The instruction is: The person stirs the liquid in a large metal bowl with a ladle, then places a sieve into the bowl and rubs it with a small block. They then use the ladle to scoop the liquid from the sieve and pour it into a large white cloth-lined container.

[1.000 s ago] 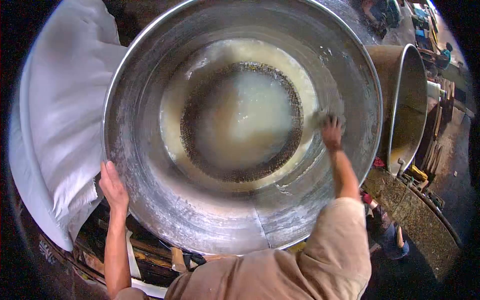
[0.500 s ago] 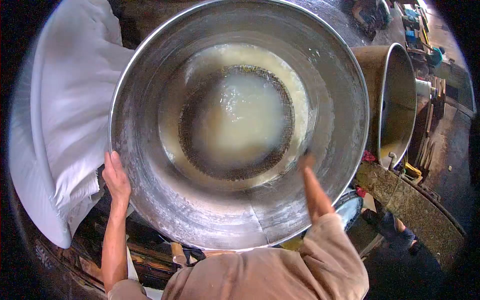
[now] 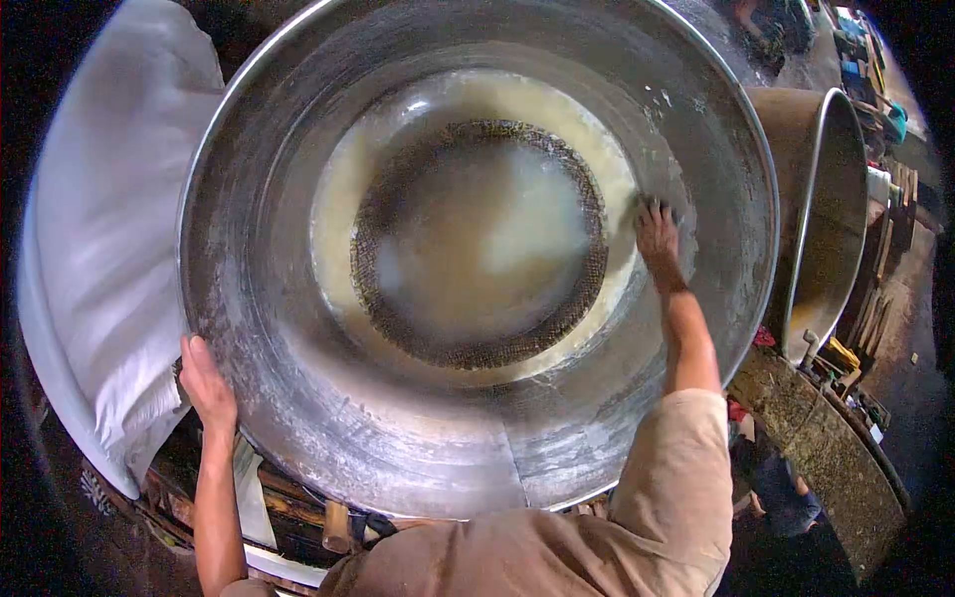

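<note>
A big round metal vat (image 3: 657, 373) fills the middle of the view. Cloudy, pale yellowish liquid (image 3: 537, 229) lies at its bottom, with a dark textured ring (image 3: 477, 353) around the central pool. My right hand (image 3: 659, 237) reaches down inside at the right, palm toward the inner wall, fingers apart and holding nothing; the fingertips are right at the liquid's edge. At the left rim rests my left hand (image 3: 207, 386), its fingers stretched out flat along the vat's outer edge.
White cloth (image 3: 134, 249) drapes over a rounded frame on the left. A second metal vat (image 3: 831, 219) stands at the right, beside a rough ledge (image 3: 821, 453). Another person (image 3: 781, 493) is partly visible at lower right. Wooden pieces (image 3: 338, 525) lie below the vat's near edge.
My right hand has moved up and right along the inner wall, its fingers now showing clearly. The pale patch in the liquid has shifted right. My left hand stays at the rim.
</note>
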Action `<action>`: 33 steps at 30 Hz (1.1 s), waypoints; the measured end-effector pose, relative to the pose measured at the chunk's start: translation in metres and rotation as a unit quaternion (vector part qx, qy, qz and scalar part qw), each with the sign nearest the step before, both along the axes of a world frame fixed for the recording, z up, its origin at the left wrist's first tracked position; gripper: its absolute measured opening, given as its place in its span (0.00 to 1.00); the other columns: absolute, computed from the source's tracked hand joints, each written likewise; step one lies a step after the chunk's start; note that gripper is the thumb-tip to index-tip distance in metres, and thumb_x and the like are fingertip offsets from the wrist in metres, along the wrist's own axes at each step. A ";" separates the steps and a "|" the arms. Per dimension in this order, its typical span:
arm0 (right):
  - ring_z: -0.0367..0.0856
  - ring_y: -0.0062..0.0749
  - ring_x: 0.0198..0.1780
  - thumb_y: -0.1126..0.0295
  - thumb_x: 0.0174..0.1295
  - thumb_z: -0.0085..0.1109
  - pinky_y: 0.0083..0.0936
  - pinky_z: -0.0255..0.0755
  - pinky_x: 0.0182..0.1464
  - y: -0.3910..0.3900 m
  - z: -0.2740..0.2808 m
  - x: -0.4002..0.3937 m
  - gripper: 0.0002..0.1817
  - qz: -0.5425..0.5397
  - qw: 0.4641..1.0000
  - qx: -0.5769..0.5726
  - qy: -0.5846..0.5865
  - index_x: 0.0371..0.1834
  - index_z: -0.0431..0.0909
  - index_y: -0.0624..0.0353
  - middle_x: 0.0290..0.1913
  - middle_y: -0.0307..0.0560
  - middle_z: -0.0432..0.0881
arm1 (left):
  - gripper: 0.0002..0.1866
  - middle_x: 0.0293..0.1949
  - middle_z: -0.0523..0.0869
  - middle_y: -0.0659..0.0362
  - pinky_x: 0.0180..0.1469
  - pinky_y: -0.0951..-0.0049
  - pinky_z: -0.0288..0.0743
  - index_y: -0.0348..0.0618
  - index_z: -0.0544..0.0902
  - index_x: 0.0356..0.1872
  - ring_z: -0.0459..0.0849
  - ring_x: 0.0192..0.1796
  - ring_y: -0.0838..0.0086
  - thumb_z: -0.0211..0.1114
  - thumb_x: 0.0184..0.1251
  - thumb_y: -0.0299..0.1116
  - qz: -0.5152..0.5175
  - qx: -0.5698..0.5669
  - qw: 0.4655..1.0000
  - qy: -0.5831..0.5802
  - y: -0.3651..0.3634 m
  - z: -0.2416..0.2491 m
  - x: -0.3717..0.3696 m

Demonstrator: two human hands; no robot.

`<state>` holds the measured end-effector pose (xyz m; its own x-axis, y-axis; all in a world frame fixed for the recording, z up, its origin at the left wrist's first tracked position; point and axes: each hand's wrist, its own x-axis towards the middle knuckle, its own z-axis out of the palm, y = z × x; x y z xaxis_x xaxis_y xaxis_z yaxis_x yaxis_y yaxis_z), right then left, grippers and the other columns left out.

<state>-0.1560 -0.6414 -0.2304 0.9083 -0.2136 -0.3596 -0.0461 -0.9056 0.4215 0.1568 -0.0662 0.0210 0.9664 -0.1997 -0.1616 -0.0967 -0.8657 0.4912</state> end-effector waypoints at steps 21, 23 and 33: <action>0.69 0.35 0.45 0.61 0.49 0.52 0.33 0.64 0.45 0.440 -0.036 -0.143 0.21 -0.542 0.648 0.518 0.136 0.46 0.70 0.58 0.45 0.49 0.72 | 0.19 0.19 0.72 0.38 0.25 0.56 0.62 0.34 0.69 0.32 0.70 0.24 0.42 0.41 0.68 0.44 -0.030 0.027 0.998 -0.052 0.002 0.005 0.001; 0.71 0.32 0.39 0.64 0.49 0.51 0.30 0.66 0.40 0.425 -0.019 -0.127 0.16 -0.530 0.627 0.567 0.072 0.40 0.73 0.60 0.38 0.47 0.75 | 0.17 0.22 0.73 0.36 0.27 0.51 0.61 0.36 0.69 0.32 0.72 0.30 0.39 0.42 0.67 0.42 -0.009 0.018 0.999 -0.033 0.007 0.000 0.003; 0.71 0.22 0.32 0.74 0.52 0.52 0.21 0.67 0.35 0.157 0.321 -0.023 0.09 -0.340 0.785 0.429 -0.289 0.37 0.77 0.60 0.30 0.40 0.78 | 0.21 0.27 0.78 0.37 0.35 0.47 0.66 0.36 0.72 0.35 0.75 0.33 0.40 0.43 0.65 0.48 -0.026 -0.040 0.997 -0.069 0.018 -0.017 0.009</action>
<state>-0.1791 -0.4849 0.0907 0.7539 -0.6238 -0.2062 -0.6011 -0.5282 -0.5998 0.1654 -0.0478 0.0035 0.9666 -0.2562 -0.0100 -0.2108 -0.8165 0.5375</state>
